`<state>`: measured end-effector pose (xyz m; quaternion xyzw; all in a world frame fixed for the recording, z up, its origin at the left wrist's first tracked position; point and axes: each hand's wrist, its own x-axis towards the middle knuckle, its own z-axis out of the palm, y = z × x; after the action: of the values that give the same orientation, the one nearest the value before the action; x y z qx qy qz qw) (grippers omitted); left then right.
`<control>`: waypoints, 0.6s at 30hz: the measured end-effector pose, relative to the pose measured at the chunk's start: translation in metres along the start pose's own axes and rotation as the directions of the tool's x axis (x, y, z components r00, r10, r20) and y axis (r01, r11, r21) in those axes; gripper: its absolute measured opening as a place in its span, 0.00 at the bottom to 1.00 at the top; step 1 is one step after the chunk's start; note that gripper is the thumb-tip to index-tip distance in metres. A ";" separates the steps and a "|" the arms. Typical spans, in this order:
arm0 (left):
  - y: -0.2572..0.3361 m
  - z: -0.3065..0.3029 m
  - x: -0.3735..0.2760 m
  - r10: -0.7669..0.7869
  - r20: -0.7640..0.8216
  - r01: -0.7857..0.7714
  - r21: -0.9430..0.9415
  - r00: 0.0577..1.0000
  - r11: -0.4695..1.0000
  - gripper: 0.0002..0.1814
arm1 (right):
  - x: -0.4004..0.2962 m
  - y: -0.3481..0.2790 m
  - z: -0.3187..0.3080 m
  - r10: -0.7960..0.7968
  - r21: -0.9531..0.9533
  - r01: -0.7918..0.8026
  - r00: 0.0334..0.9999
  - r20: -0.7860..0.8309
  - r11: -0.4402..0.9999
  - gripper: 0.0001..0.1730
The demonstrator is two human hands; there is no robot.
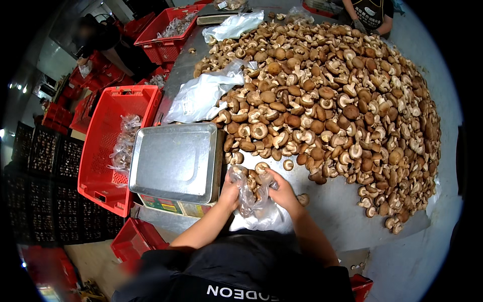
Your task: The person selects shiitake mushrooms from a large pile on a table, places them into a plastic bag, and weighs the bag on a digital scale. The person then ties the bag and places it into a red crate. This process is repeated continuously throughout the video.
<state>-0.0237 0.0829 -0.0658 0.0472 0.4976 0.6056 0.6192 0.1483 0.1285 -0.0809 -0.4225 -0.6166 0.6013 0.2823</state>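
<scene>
Between my two hands is a clear plastic bag [247,202] with several brown shiitake mushrooms inside. My left hand [229,192] grips the bag's left edge, and my right hand [282,190] pinches its right edge. At the bag's mouth sits one pale-stemmed mushroom [261,167], close to my right fingers. A big heap of loose shiitake mushrooms [324,102] spreads over the metal table beyond my hands. To the left of my left hand stands a scale with a bare metal pan [175,160]. Another mushroom [303,199] lies beside my right wrist.
Left of the scale, a red plastic crate [102,132] holds filled bags [126,145]. White plastic bags [205,94] lie on the table [332,211] behind the scale. Across the heap, a person's gloved hand [358,25] shows. Another person [109,41] stands far left near stacked red crates.
</scene>
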 end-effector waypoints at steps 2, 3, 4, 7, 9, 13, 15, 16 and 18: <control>-0.003 -0.015 -0.004 0.042 0.017 -0.044 0.165 0.999 0.985 0.28 | -0.004 0.006 0.007 0.033 0.043 -0.036 0.996 0.079 0.998 0.29; -0.003 -0.022 -0.008 0.064 0.027 -0.069 0.242 0.998 0.968 0.28 | -0.006 0.005 0.008 -0.006 -0.052 0.011 0.996 0.089 0.999 0.28; -0.003 -0.027 -0.012 0.052 0.016 -0.054 0.310 0.999 0.949 0.28 | -0.008 0.003 0.008 -0.044 -0.145 0.059 0.994 0.104 0.988 0.27; -0.002 -0.036 -0.018 0.035 0.055 -0.052 0.354 0.998 0.934 0.26 | -0.011 -0.002 0.005 -0.072 -0.136 0.088 0.990 0.122 0.987 0.23; 0.001 -0.033 -0.021 -0.043 0.062 0.023 0.301 0.997 0.953 0.24 | -0.006 0.004 0.007 -0.016 0.073 0.005 0.989 0.147 0.997 0.21; 0.007 -0.029 -0.018 -0.182 0.106 0.171 0.107 0.978 0.979 0.23 | 0.004 -0.001 0.026 0.095 0.386 -0.136 0.988 0.124 0.912 0.16; 0.006 -0.024 -0.019 -0.260 0.088 0.262 -0.009 0.962 0.965 0.24 | 0.017 0.010 0.026 0.129 0.469 -0.173 0.984 0.125 0.866 0.12; 0.002 -0.031 -0.016 -0.310 0.137 0.314 -0.010 0.941 0.949 0.26 | 0.024 0.018 0.021 0.175 0.553 -0.242 0.970 0.171 0.797 0.11; 0.000 -0.033 -0.015 -0.348 0.212 0.364 -0.044 0.913 0.930 0.23 | 0.031 0.018 0.014 0.246 0.616 -0.306 0.952 0.184 0.726 0.11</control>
<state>-0.0426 0.0532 -0.0736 -0.0089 0.4074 0.4947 0.7675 0.1248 0.1465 -0.1056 -0.3611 -0.3179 0.8279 0.2883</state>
